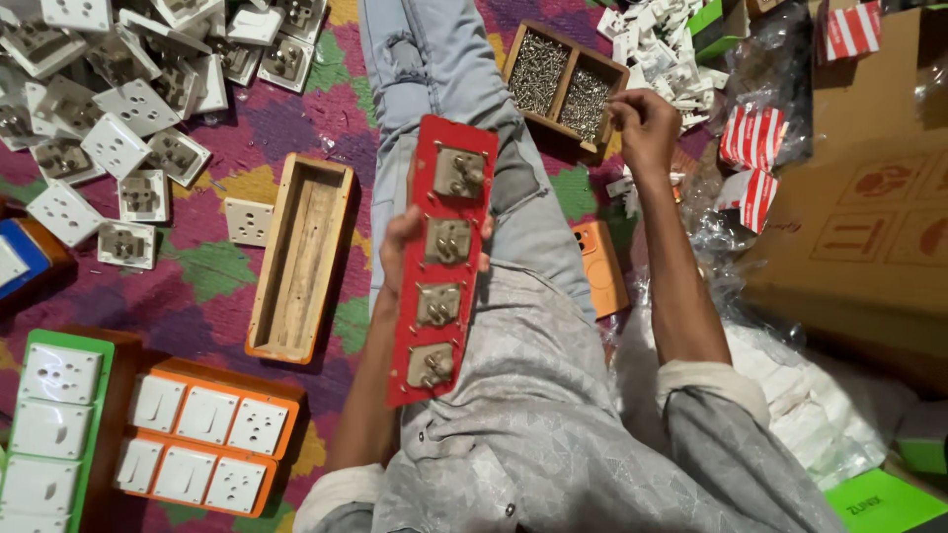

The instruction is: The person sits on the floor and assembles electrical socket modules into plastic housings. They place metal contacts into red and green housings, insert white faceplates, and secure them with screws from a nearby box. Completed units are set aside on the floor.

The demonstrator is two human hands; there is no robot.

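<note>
My left hand (397,247) grips a long red panel (423,168) from behind, over my lap. The panel is turned back side up and carries several socket backs with brass terminals. My right hand (644,123) reaches forward to a wooden two-compartment box of screws (563,77), fingers pinched at its right compartment. Whether a screw is between the fingers cannot be told.
An empty wooden tray (301,257) lies left of my leg. Loose white sockets (118,99) are heaped at the upper left. Finished orange (207,434) and green (54,424) switchboards sit lower left. A cardboard box (869,197) and plastic bags are on the right.
</note>
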